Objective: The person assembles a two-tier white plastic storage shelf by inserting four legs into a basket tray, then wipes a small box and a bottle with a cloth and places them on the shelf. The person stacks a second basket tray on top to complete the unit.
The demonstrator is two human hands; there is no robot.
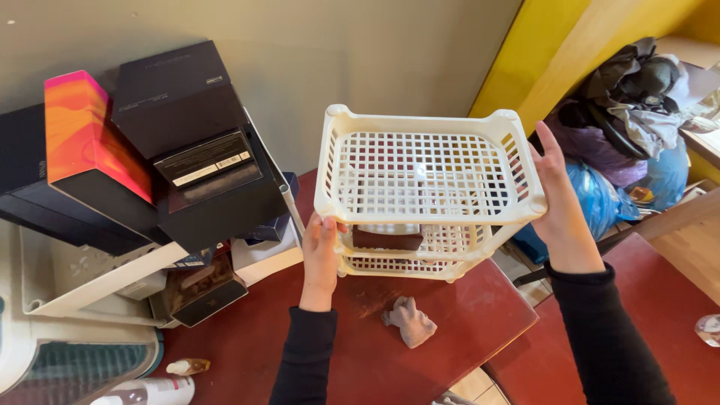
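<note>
Two hands held one white plastic tiered rack (427, 187) between them, above the dark red table (360, 352). The left hand (321, 255) was closed on the near-left corner of the rack, fingers curled over the rim of the top tray and thumb on the outside. The right hand (559, 202) lay flat and mostly open against the right side of the same tray, fingers stretched along its edge, so it pressed more than it grasped. The rack lay directly between the two grips, its long side running from hand to hand, and its trays were stacked downward, away from the camera; both hands were equally near, each at its own side. A dark brown flat object (388, 239) rested on a lower tray, just right of the left hand. Below the grips a crumpled grey cloth (409, 321) lay on the table. Far left of the left hand stood black boxes (199, 142) and an orange-pink box (94, 135).
</note>
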